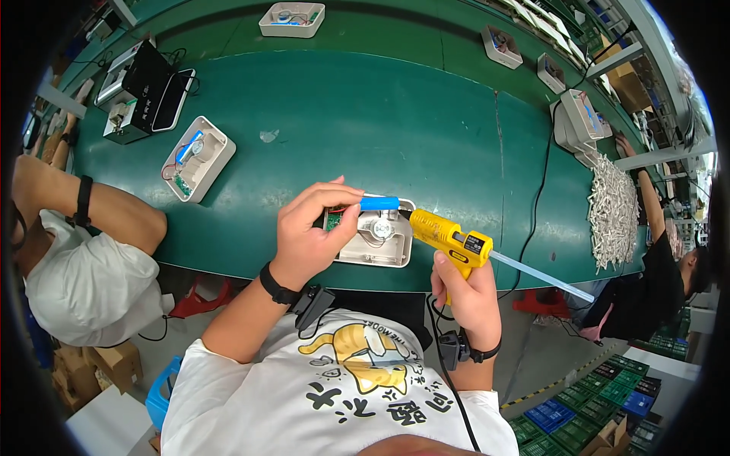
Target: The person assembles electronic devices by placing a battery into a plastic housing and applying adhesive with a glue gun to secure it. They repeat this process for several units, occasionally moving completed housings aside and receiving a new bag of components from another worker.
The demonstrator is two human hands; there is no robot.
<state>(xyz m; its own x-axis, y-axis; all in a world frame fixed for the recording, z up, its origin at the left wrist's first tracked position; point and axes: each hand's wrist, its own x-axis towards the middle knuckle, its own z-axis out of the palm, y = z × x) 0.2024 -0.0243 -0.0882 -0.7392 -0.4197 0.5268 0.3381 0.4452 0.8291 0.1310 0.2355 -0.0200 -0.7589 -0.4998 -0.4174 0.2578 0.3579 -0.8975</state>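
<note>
My left hand (312, 228) pinches a blue cylindrical battery (379, 204) between thumb and fingers. The battery is held over a white plastic housing (393, 253) that lies on the green table in front of me. Inside the housing show a round pale part (382, 228) and, partly behind my fingers, a green circuit board (333, 220). My right hand (468, 292) is wrapped round the handle of a yellow hot glue gun (437, 230). Its dark nozzle points at the battery's right end; whether they touch I cannot tell. A long translucent glue stick (540, 280) sticks out of the gun's back.
Another housing with a blue battery (199, 161) stands to the left, near a black machine (141, 95). A black cable (541, 190) crosses the table on the right. Beyond it lies a pile of small white parts (613, 216). Co-workers sit on both sides.
</note>
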